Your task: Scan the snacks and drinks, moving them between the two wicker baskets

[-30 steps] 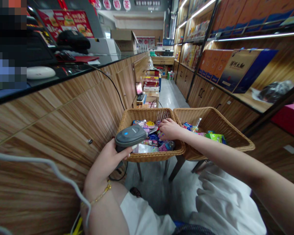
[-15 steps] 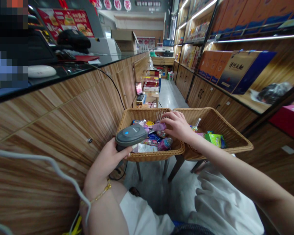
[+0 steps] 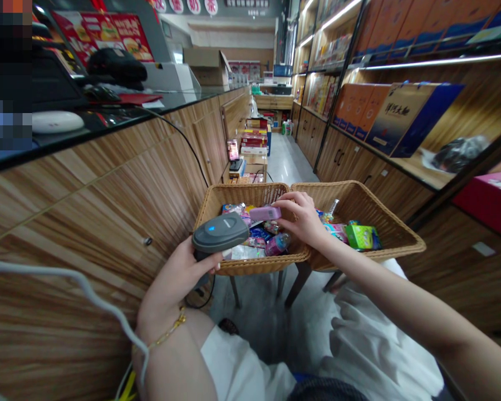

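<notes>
Pinching a small purple pack (image 3: 265,213) by one end in the fingers of the right hand (image 3: 304,218), just above assorted packets (image 3: 261,234) in a wicker basket (image 3: 259,268). Clasping a grey scanner (image 3: 221,230) in the left hand (image 3: 182,260), near the pack. Close beside, on the right, another wicker basket (image 3: 359,204) with a green box (image 3: 360,238) inside.

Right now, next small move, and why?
I'd probably turn the scanner toward the barcode-like patch on the purple package: the left hand holds the scanner, and the right hand pinches the package close to the scanner's front, patch facing the camera.
</notes>
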A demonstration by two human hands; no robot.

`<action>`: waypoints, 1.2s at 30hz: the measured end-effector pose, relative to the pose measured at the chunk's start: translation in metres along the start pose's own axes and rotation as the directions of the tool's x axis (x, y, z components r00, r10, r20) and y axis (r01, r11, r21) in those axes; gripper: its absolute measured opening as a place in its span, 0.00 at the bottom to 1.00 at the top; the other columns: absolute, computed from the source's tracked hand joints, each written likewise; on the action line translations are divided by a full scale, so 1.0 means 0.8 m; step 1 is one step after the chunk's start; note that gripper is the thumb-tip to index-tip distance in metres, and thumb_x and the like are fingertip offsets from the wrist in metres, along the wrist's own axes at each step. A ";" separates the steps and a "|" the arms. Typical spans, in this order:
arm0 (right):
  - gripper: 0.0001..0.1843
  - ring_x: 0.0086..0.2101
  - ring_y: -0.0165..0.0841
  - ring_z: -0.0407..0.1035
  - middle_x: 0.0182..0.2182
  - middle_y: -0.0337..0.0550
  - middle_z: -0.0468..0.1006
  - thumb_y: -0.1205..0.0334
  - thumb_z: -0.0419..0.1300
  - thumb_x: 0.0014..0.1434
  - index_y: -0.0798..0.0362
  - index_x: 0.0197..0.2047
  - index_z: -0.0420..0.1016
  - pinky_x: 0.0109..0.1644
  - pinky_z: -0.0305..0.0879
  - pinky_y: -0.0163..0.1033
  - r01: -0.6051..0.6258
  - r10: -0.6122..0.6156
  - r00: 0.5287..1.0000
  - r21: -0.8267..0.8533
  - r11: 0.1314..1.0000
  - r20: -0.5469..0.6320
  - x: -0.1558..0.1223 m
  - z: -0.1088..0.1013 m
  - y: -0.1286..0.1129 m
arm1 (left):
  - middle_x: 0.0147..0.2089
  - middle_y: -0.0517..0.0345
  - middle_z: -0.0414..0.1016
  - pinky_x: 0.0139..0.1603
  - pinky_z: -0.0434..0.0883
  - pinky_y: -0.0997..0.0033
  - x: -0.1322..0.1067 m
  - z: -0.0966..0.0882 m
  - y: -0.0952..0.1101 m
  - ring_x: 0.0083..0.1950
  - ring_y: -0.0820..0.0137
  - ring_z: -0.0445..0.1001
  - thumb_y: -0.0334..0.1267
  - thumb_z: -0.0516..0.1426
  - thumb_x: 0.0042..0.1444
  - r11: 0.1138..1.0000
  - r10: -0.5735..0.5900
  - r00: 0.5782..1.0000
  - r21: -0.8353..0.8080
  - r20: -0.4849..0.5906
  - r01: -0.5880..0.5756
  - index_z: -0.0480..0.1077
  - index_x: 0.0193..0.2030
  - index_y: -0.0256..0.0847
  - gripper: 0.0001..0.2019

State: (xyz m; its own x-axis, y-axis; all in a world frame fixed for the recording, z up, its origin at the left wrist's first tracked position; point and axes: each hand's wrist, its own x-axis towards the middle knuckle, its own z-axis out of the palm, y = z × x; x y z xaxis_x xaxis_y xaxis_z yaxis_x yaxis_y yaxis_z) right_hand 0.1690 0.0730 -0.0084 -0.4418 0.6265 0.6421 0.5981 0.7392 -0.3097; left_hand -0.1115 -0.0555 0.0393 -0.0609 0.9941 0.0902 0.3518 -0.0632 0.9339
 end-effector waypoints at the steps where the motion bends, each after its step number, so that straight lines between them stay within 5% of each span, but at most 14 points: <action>1: 0.15 0.55 0.48 0.69 0.52 0.48 0.78 0.57 0.65 0.66 0.41 0.56 0.80 0.60 0.62 0.55 0.001 -0.001 1.000 -0.002 1.000 0.003 -0.001 0.000 0.000 | 0.23 0.64 0.73 0.27 0.73 0.69 -0.001 0.000 0.000 0.24 0.67 0.70 0.50 0.69 0.45 1.000 -0.001 1.000 -0.004 -0.001 0.001 0.70 0.32 0.43 0.17; 19: 0.14 0.53 0.46 0.70 0.50 0.48 0.78 0.58 0.64 0.67 0.44 0.55 0.79 0.59 0.62 0.53 0.012 -0.013 0.999 -0.033 0.999 -0.036 -0.002 -0.001 -0.002 | 0.23 0.64 0.73 0.28 0.72 0.69 0.000 -0.002 -0.004 0.25 0.67 0.71 0.49 0.69 0.47 1.000 0.014 1.000 -0.006 -0.016 -0.014 0.70 0.32 0.43 0.16; 23: 0.13 0.54 0.49 0.69 0.51 0.49 0.78 0.57 0.64 0.66 0.43 0.54 0.79 0.60 0.62 0.57 -0.052 0.034 0.987 -0.111 0.992 -0.158 0.001 -0.011 0.003 | 0.22 0.62 0.74 0.29 0.72 0.69 0.000 -0.007 -0.004 0.25 0.67 0.71 0.48 0.68 0.47 1.000 0.002 1.000 0.006 -0.013 -0.002 0.70 0.31 0.43 0.14; 31: 0.17 0.55 0.54 0.64 0.56 0.57 0.73 0.59 0.65 0.63 0.47 0.56 0.76 0.58 0.61 0.60 -0.300 0.157 0.886 -0.281 0.911 -0.436 0.007 -0.060 0.039 | 0.21 0.61 0.74 0.29 0.72 0.68 0.002 -0.014 -0.006 0.24 0.65 0.71 0.51 0.68 0.46 1.000 -0.019 0.998 0.024 -0.053 0.021 0.71 0.29 0.43 0.16; 36: 0.15 0.55 0.53 0.64 0.55 0.56 0.75 0.61 0.64 0.63 0.48 0.53 0.79 0.58 0.62 0.60 -0.224 0.131 0.942 -0.288 0.931 -0.309 0.010 -0.054 0.044 | 0.22 0.61 0.74 0.28 0.71 0.69 0.003 -0.016 -0.011 0.24 0.66 0.71 0.50 0.68 0.46 1.000 -0.026 0.998 0.007 -0.064 0.027 0.72 0.31 0.42 0.16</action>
State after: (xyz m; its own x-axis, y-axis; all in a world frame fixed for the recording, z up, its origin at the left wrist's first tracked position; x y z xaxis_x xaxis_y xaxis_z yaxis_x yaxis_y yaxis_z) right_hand 0.2150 0.0934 0.0163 -0.1307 0.6107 0.7810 0.8483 0.4766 -0.2307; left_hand -0.1266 -0.0540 0.0358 -0.1295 0.9877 0.0877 0.3566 -0.0361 0.9336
